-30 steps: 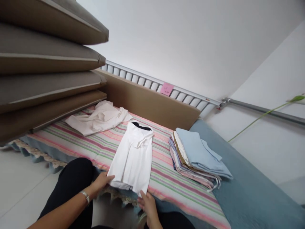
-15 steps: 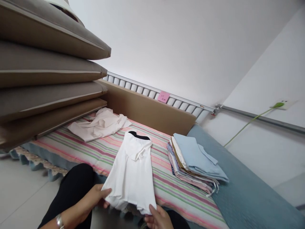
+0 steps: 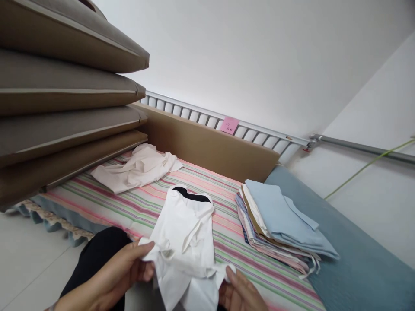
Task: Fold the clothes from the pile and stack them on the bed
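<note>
A white shirt (image 3: 186,229) with a black inner collar lies lengthwise on the striped bed sheet (image 3: 129,203). Its lower end is lifted and bunched toward me. My left hand (image 3: 121,272) pinches the shirt's lower left corner, thumb on top. At the bottom edge of the view, my right hand (image 3: 240,291) grips the lower right corner. Both hands are closed on the fabric.
A crumpled pale pink garment (image 3: 138,166) lies at the back left of the bed. A stack of folded clothes (image 3: 279,224), light blue on top, sits on the right. Grey cushions (image 3: 65,95) are piled at left. A brown board (image 3: 210,149) and white rail line the wall.
Both hands have lifted the shirt's bottom hem off the bed and drawn it toward me, so the lower part now bunches and folds. The view shifted slightly.
</note>
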A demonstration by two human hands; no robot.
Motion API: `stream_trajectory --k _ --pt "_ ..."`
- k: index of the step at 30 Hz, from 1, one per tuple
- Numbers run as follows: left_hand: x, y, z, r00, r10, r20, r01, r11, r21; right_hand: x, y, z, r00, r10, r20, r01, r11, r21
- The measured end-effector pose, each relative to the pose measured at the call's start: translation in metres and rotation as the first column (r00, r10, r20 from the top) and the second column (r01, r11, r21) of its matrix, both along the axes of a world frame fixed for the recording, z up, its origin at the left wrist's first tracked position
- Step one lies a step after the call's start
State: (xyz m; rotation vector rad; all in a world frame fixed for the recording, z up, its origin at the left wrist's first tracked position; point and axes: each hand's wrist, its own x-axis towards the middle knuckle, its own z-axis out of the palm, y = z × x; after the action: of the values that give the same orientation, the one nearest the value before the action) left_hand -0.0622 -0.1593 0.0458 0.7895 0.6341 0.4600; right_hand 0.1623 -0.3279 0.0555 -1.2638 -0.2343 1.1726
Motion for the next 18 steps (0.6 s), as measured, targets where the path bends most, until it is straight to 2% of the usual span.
stream_trajectory --k 3,6,9,13,16,18 --pt "0.033 0.037 0.006 0.998 0.058 0.006 -0.058 0.997 -0.049 0.025 0.038 0.019 0.998 -0.049 -0.028 0.051 0.995 0.089" --pt "0.073 0.081 0.001 0.994 0.111 0.003 -0.110 0.985 -0.131 0.061 0.085 0.016 0.992 -0.092 -0.091 0.101 0.990 0.099" --pt "0.119 0.128 -0.015 0.984 0.177 -0.005 -0.175 0.968 -0.182 0.100 0.139 -0.008 0.976 -0.150 -0.161 0.161 0.985 0.056" --pt "0.172 0.176 -0.052 0.968 0.231 -0.094 -0.245 0.949 -0.200 0.136 0.201 -0.058 0.940 -0.281 -0.193 0.280 0.959 -0.035" --pt "0.190 0.192 -0.077 0.959 0.232 -0.163 -0.264 0.940 -0.217 0.144 0.221 -0.088 0.927 -0.308 -0.214 0.297 0.951 -0.082" --pt "0.192 0.195 -0.085 0.956 0.229 -0.181 -0.266 0.938 -0.220 0.144 0.222 -0.097 0.925 -0.304 -0.228 0.293 0.953 -0.081"
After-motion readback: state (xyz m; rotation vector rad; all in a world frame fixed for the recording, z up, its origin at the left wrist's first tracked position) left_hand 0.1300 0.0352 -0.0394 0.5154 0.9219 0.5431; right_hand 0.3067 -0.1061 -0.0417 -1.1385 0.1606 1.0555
